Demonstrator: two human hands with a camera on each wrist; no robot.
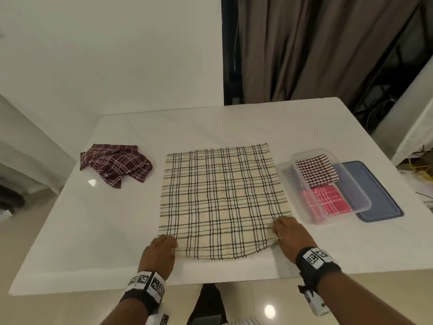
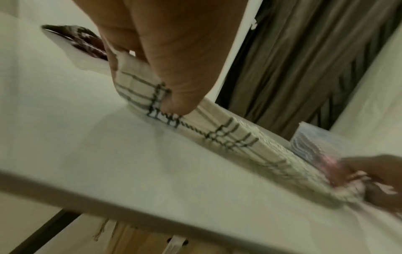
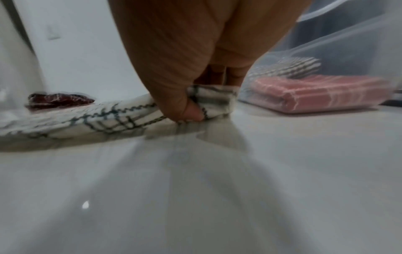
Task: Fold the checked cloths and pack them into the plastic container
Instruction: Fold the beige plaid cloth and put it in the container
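Left hand: I have it pinching the near-left corner of the cream cloth, thumb over, fingers under.
Right hand: pinching the near-right corner the same way.
Cream cloth: lies flat mid-surface, near edge just lifted.
Container: right of the cloth, open, 2 folded cloths inside; blue lid beside it.
Maroon cloth: crumpled at left, not yet folded.
Risk 1: if one pinch slips as I carry the edge forward, the fold goes skewed.
Risk 2: unequal travel of the 2 hands leaves corners mismatched.
Risk 3: my right hand is near the container; a wide swing could knock it.
Risk 4: the far edge is unweighted, so dragging may slide the whole cloth.
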